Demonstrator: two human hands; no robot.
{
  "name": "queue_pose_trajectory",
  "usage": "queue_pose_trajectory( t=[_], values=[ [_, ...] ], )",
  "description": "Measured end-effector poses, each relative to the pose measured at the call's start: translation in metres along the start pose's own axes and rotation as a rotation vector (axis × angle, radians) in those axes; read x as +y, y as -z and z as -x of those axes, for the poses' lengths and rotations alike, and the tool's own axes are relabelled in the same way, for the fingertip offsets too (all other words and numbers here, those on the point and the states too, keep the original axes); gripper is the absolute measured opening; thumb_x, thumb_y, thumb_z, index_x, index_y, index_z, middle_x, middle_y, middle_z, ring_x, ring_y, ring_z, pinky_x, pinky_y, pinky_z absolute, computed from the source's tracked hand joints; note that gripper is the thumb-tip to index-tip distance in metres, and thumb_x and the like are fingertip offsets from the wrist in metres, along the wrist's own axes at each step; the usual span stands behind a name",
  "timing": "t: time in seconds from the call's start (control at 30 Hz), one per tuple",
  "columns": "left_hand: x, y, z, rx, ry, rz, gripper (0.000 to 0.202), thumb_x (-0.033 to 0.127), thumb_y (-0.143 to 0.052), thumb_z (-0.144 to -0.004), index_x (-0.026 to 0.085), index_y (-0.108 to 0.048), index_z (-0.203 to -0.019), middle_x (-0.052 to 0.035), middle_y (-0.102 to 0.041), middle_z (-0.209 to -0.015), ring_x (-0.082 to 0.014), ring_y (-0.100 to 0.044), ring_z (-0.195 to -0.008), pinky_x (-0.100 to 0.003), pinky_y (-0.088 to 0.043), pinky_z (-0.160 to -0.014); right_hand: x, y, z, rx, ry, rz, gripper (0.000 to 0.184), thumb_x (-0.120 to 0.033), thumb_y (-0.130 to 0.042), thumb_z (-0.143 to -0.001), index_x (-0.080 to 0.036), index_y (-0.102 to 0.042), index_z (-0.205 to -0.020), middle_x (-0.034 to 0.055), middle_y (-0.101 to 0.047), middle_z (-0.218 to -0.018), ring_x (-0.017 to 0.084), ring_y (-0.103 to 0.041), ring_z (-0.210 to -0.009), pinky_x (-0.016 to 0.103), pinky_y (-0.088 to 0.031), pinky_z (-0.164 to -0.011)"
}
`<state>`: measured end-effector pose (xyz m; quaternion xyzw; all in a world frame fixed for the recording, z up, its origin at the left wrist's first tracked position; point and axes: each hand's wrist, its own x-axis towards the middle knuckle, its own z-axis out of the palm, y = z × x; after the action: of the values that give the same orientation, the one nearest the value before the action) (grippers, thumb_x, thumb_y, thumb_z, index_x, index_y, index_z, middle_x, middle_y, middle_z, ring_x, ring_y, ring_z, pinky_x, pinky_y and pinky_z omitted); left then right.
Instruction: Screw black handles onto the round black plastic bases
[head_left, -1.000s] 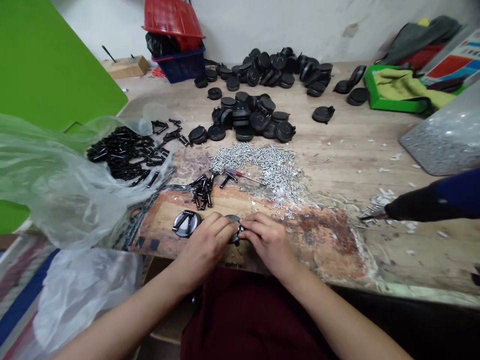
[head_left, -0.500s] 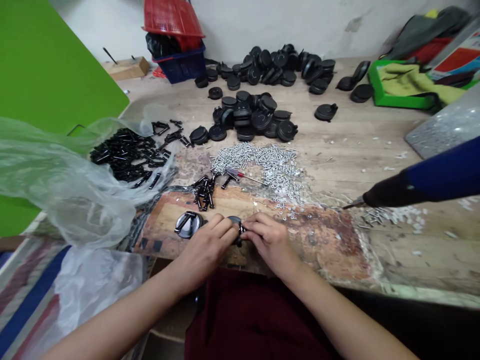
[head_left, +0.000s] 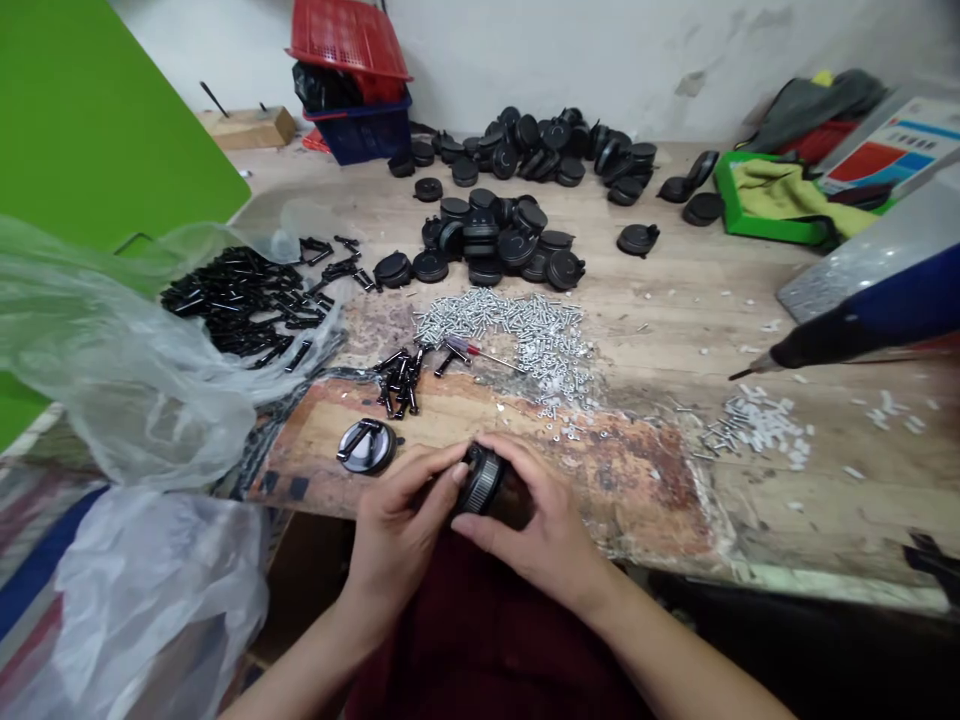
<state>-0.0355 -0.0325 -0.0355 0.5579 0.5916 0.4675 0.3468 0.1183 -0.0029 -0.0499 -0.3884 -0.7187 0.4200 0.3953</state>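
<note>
Between my two hands a round black plastic part (head_left: 482, 482) with a ribbed rim is held on edge at the bench's front edge. My left hand (head_left: 396, 520) pinches its left side with thumb and fingers. My right hand (head_left: 541, 525) curls around its right side, thumb below and fingers on top. Left of my hands lies a similar round part (head_left: 366, 450), a black bar across its pale face. Behind it is a small heap of black bars (head_left: 401, 380). A small red screwdriver (head_left: 480, 352) rests beside a pile of silver screws (head_left: 495, 312) and nuts (head_left: 559, 390).
A blue power screwdriver (head_left: 847, 325) juts in from the right above screws and white bits (head_left: 757, 430). Several round black parts (head_left: 487, 235) are heaped farther back. At left, a plastic bag (head_left: 180, 400) holds black bars. A green tray (head_left: 765, 210) stands back right.
The round part has been lifted and tilted on edge, its ribbed rim now showing. My right hand went from pinching at its side to wrapping around it. The view has shifted slightly.
</note>
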Motion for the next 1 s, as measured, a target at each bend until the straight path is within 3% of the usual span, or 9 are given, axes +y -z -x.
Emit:
queue_pose_trajectory(
  t=[0.37, 0.7, 0.83, 0.9, 1.0],
  values=[
    [0.009, 0.002, 0.0, 0.002, 0.127, 0.079, 0.01, 0.019, -0.067, -0.077, 0.02, -0.073, -0.086, -0.0016, -0.072, -0.085, -0.0147, -0.065, -0.079, -0.024, -0.051, -0.075, -0.007, 0.009, -0.003, 0.015, 0.057, -0.001, 0.047, -0.035, -0.075, -0.069, -0.023, -0.056, -0.11, 0.0044, -0.063, -0.101, 0.018, -0.06, -0.095, 0.033, -0.05, -0.085],
    [0.01, -0.001, -0.005, -0.008, 0.227, 0.139, 0.012, 0.023, -0.068, -0.076, 0.021, -0.073, -0.087, -0.0011, -0.074, -0.086, -0.0151, -0.067, -0.079, -0.023, -0.054, -0.073, -0.004, 0.007, -0.002, 0.027, -0.014, -0.031, 0.05, -0.033, -0.076, -0.069, -0.021, -0.054, -0.112, 0.0056, -0.062, -0.106, 0.018, -0.06, -0.099, 0.032, -0.049, -0.088],
    [0.008, -0.009, -0.012, 0.037, 0.173, 0.094, 0.015, 0.023, -0.068, -0.076, 0.021, -0.072, -0.091, -0.0013, -0.073, -0.089, -0.0153, -0.067, -0.081, -0.024, -0.054, -0.076, 0.001, 0.012, -0.004, 0.042, -0.068, -0.027, 0.058, -0.04, -0.073, -0.072, -0.021, -0.052, -0.123, 0.0098, -0.052, -0.124, 0.022, -0.049, -0.119, 0.038, -0.04, -0.103],
    [0.007, -0.015, -0.016, 0.054, 0.106, 0.051, 0.016, 0.023, -0.067, -0.078, 0.022, -0.071, -0.094, -0.0011, -0.071, -0.092, -0.0147, -0.066, -0.083, -0.024, -0.054, -0.077, 0.003, 0.016, -0.007, 0.058, -0.1, -0.024, 0.054, -0.042, -0.067, -0.078, -0.022, -0.052, -0.126, 0.0105, -0.047, -0.128, 0.023, -0.044, -0.125, 0.039, -0.037, -0.106],
    [0.004, -0.025, -0.02, 0.041, 0.034, 0.023, 0.018, 0.023, -0.065, -0.081, 0.023, -0.068, -0.098, -0.0015, -0.068, -0.095, -0.014, -0.066, -0.083, -0.022, -0.055, -0.072, 0.008, 0.022, -0.012, 0.085, -0.157, -0.045, 0.042, -0.038, -0.055, -0.087, -0.023, -0.053, -0.126, 0.0094, -0.052, -0.125, 0.021, -0.048, -0.121, 0.04, -0.039, -0.104]
  ],
)
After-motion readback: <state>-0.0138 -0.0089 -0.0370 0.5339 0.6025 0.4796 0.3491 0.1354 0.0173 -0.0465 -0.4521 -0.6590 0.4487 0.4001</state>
